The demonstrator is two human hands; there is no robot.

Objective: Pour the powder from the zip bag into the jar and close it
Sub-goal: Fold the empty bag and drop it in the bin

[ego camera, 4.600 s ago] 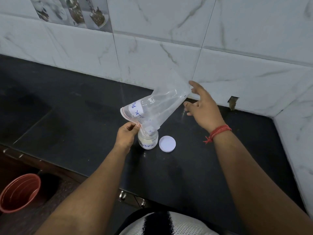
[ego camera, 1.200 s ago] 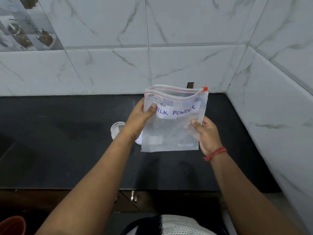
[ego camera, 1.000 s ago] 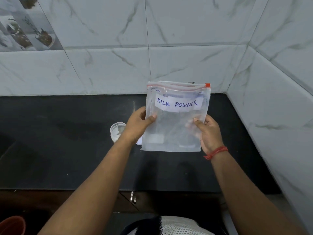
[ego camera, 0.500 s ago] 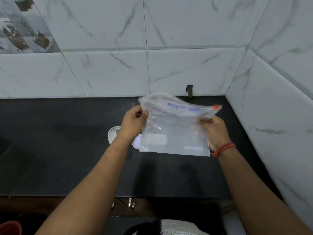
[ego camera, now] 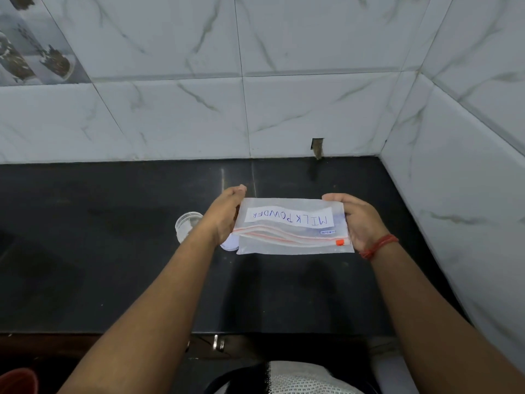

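Observation:
A clear zip bag labelled MILK POWDER is folded over, its label upside down and its red zip strip facing me. My left hand grips the bag's left edge and my right hand grips its right edge, holding it flat just above the black counter. The open jar stands on the counter to the left of my left wrist, with pale powder inside. A sliver of the white lid shows beneath my left hand and the bag.
White marble-pattern tiled walls close off the back and the right side of the counter, forming a corner. A small notch sits in the back wall. A red bucket is on the floor at the lower left.
The bag went from upright with the label facing me to folded down and flat, label now upside down. Both hands lowered with it toward the counter.

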